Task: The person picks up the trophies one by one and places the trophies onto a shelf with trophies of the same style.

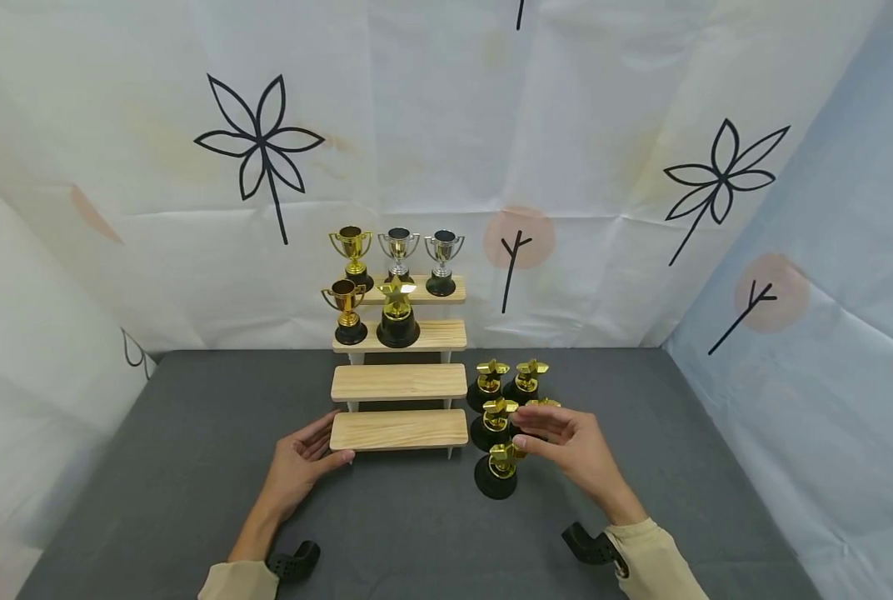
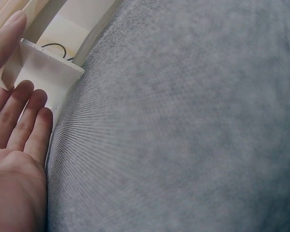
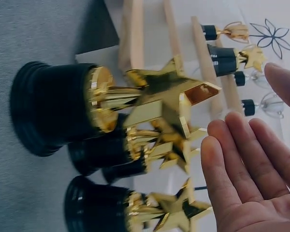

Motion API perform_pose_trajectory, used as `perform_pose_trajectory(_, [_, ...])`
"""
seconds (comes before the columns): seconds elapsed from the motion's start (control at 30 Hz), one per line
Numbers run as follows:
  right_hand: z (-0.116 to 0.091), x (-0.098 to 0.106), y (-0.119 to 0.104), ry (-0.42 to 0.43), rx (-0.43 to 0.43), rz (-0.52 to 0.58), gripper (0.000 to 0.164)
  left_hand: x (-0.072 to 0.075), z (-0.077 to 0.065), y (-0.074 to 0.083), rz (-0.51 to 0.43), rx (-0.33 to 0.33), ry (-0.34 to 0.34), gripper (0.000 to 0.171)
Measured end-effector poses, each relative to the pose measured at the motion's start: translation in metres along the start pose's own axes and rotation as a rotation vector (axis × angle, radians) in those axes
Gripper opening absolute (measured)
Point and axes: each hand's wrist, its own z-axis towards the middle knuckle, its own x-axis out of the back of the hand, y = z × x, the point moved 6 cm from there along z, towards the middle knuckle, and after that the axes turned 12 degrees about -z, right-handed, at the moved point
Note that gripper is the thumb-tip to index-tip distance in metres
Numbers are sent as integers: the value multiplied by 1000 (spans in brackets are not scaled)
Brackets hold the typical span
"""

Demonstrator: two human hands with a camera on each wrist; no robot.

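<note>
My left hand (image 1: 294, 471) is at the left end of the lowest step of a wooden tiered stand (image 1: 399, 430). Its thumb lies at the step's front corner; in the left wrist view the fingers (image 2: 24, 121) extend nearly straight beside a white support (image 2: 53, 77). To the right of the stand, my right hand (image 1: 577, 454) hovers over several gold star trophies with black bases, partly hiding some. Nothing is in its grasp, and its fingers (image 3: 239, 154) are extended. The frontmost star trophy (image 1: 496, 477) stands upright and looms large in the right wrist view.
On the stand's top step are a gold cup trophy (image 1: 351, 243) and two silver ones (image 1: 442, 247). One step down stand a bronze-gold cup (image 1: 347, 304) and a star trophy (image 1: 397, 325). A patterned white cloth (image 1: 431, 150) hangs behind the grey table (image 1: 207, 400).
</note>
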Motion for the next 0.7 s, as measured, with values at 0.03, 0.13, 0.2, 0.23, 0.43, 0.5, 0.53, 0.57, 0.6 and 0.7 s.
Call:
perform_pose_trajectory(0.03, [-1,0,2,0,-7,0,44,0,0,0,1,0,2,80])
perform_pose_trajectory(0.13, [-5,-1,9,7,-18,-4,47,0,0,-1,0,-2,7,80])
perform_pose_trajectory(0.2, [-6,-2,13,11,-16,-14,48,0,0,-1,0,-7,8,80])
perform_pose_trajectory(0.23, [-7,-2,15,13,-16,-15,49,0,0,-1,0,-9,7,80])
perform_pose_trajectory(0.43, [-9,-5,24,20,-22,-7,50,0,0,-1,-2,-10,4,80])
perform_pose_trajectory(0.5, [-9,-7,26,16,-19,0,49,1,0,-2,-5,-10,3,79])
perform_pose_trajectory(0.53, [-9,-7,27,11,-17,3,49,1,0,-2,-6,-13,2,79])
perform_pose_trajectory(0.57, [-9,-8,28,5,-16,9,49,1,0,-2,-6,-15,2,79])
perform_pose_trajectory(0.6, [-9,-9,28,-4,-14,15,48,1,0,-2,-7,-17,1,79])
perform_pose_trajectory(0.7, [-8,-12,31,-34,-12,31,48,1,0,-1,-8,-17,3,79])
